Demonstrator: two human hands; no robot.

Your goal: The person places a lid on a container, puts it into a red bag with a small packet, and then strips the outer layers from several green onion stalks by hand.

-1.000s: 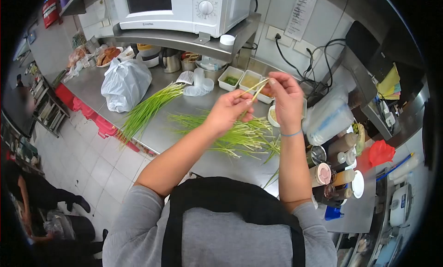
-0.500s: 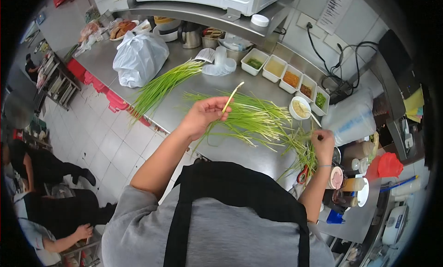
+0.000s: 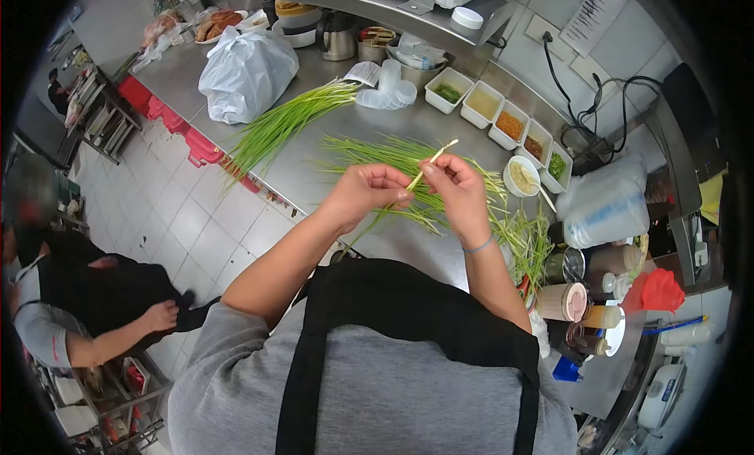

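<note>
My left hand (image 3: 365,194) is closed in a pinch on the lower part of a thin scallion (image 3: 445,149). Just to its right, my right hand (image 3: 462,192) grips the same stalk nearer its pale root end, thumb against fingers. Below both hands a loose pile of scallions (image 3: 361,150) is spread on the steel counter (image 3: 314,160), partly hidden by the hands. Another bundle of scallions (image 3: 290,121) lies farther left, its green tips over the counter edge. Yellowish scallion trimmings (image 3: 530,239) are heaped right of my right forearm.
White tubs of chopped food (image 3: 510,126) line the back, with a small bowl (image 3: 521,176) in front. A white plastic bag (image 3: 245,78) stands at left. Sauce containers (image 3: 561,302) crowd the right side. A co-worker (image 3: 94,298) is at the lower left.
My right hand has moved left from the trimmings heap to the scallion and taken hold near its root end. My left hand still holds the stalk. The view has shifted slightly.
</note>
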